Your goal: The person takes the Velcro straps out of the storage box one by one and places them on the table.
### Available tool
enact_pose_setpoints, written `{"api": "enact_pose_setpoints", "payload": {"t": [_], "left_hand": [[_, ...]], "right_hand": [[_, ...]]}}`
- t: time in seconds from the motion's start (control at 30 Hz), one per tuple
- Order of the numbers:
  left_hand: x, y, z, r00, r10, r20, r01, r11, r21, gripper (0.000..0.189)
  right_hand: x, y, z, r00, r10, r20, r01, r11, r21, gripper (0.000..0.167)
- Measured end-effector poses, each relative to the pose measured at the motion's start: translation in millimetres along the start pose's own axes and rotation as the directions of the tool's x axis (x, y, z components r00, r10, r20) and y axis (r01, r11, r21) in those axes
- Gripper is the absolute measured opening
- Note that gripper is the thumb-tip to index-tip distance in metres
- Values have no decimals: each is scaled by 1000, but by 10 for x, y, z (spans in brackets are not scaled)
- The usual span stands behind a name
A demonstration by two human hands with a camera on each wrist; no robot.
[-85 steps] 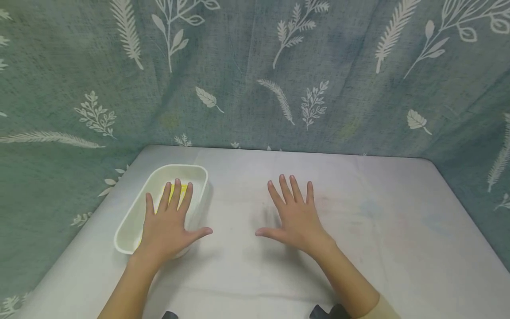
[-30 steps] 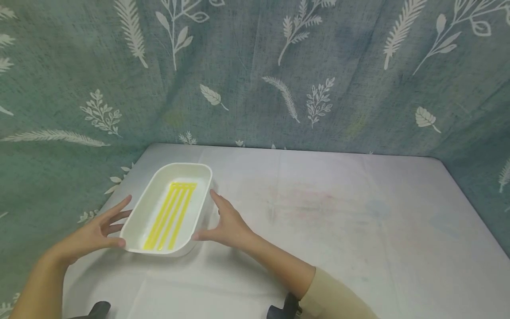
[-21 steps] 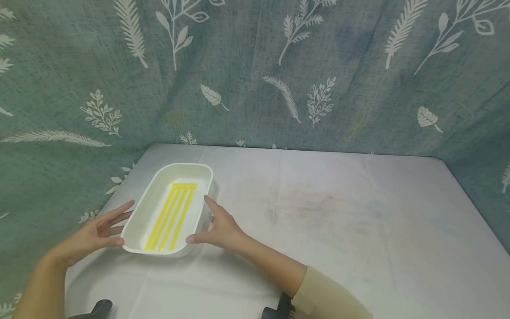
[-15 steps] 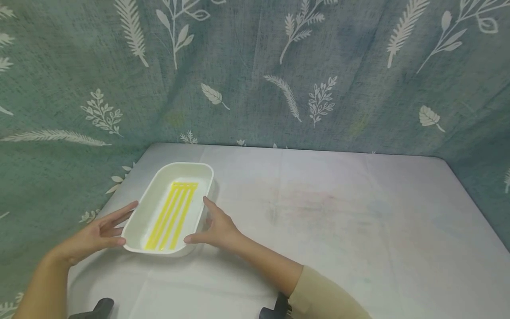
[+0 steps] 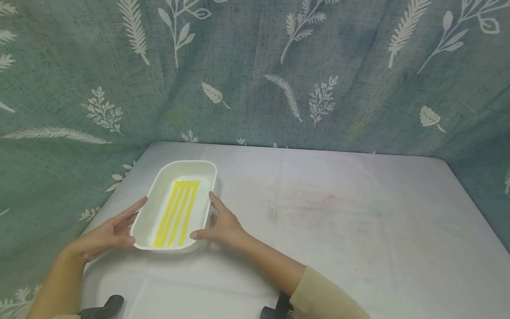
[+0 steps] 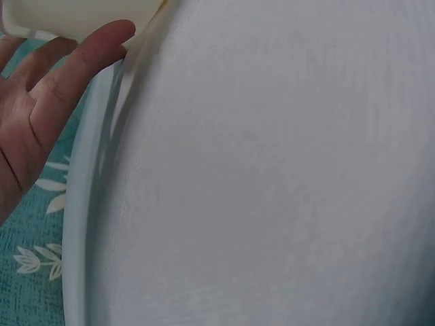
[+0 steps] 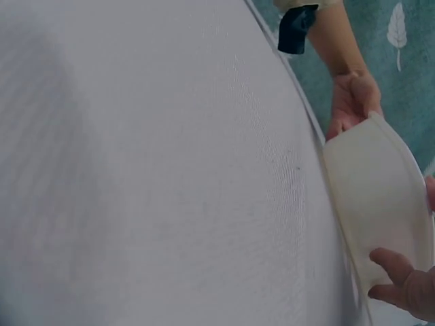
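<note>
A white rectangular basin (image 5: pixel 153 208) with rounded corners is at the left of the table, a pattern of yellow stripes (image 5: pixel 165 217) on its floor. My left hand (image 5: pixel 109 237) holds its left side, thumb at the near corner and fingers along the outer wall. On the opposite side my right hand (image 5: pixel 223 226) grips the wall, its thumb by the near right corner. The left wrist view catches only part of the basin (image 6: pixel 75 13) above the thumb. From the right wrist, both hands appear at the outside of the basin (image 7: pixel 374 183).
A white cloth covers the table (image 5: pixel 318 239), with faint coloured stains (image 5: pixel 307 199) near its middle. Behind and to the left hangs a green leaf-patterned curtain (image 5: pixel 247 53). Dark wrist-worn devices (image 5: pixel 105 308) show at the bottom edge.
From spread open above the table, both hands have come to the basin's two sides. In the last half second the basin has shifted slightly to the right with them.
</note>
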State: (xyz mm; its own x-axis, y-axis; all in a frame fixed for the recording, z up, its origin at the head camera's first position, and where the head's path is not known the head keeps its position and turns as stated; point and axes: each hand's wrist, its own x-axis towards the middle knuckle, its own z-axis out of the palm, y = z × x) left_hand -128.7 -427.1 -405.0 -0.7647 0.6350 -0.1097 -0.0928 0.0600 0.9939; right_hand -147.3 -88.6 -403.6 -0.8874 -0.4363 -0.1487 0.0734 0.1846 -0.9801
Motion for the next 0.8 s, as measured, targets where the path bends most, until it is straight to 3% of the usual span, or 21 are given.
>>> {"api": "enact_pose_setpoints", "payload": {"t": [0.3, 0.63, 0.8], "left_hand": [[133, -38, 32, 1000, 1, 17, 0, 999, -42, 94], [216, -88, 105, 1000, 2, -20, -2, 1000, -31, 94], [305, -52, 183, 999, -19, -43, 19, 1000, 1, 93]], "right_hand": [[1, 46, -121, 1000, 12, 2, -12, 997, 71, 107], [-61, 103, -226, 999, -15, 51, 7, 988, 155, 102], [-106, 107, -313, 999, -1, 33, -6, 973, 232, 102]]}}
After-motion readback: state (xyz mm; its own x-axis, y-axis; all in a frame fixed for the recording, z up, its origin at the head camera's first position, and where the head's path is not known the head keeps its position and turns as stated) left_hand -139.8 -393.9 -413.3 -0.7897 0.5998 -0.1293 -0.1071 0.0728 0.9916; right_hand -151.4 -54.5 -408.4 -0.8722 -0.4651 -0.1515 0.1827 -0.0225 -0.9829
